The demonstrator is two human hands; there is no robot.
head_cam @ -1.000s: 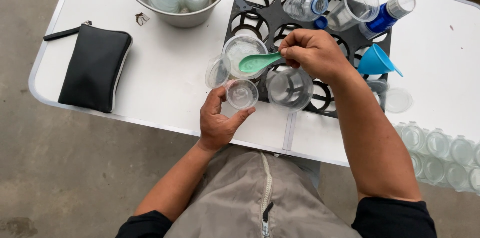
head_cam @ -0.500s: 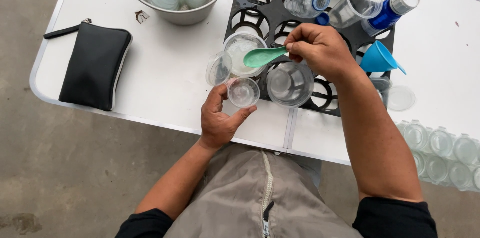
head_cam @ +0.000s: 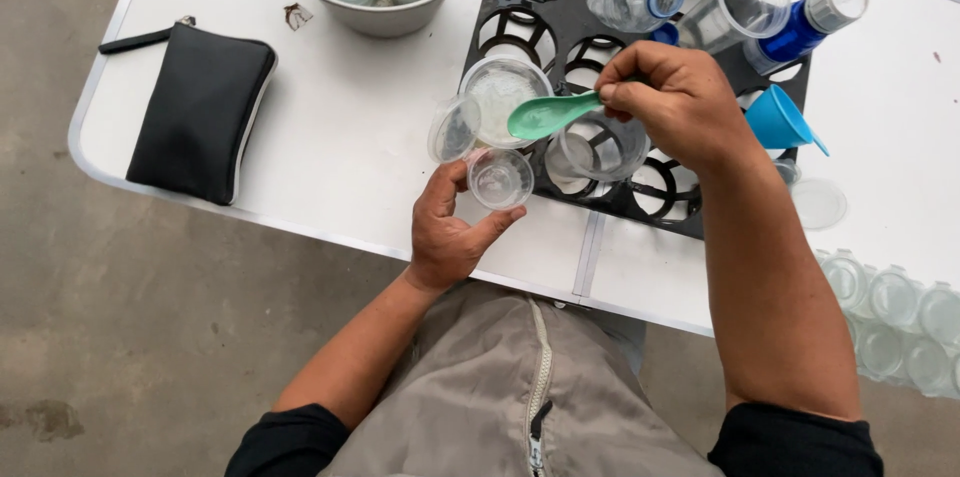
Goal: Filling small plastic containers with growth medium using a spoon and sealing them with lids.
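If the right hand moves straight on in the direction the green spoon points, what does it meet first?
The right hand points its green spoon leftward. Its bowl is already over the round clear container. Farther on comes probably the hinged lid of the small cup; heights are unclear.

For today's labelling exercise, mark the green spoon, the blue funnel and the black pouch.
green spoon (head_cam: 545, 116), head view, on its bowl.
blue funnel (head_cam: 775, 119), head view, on its cone.
black pouch (head_cam: 200, 112), head view, on its middle.

Pouch (head_cam: 200, 112) left of rack (head_cam: 520, 37), bowl (head_cam: 375, 12) between, on table (head_cam: 340, 167)
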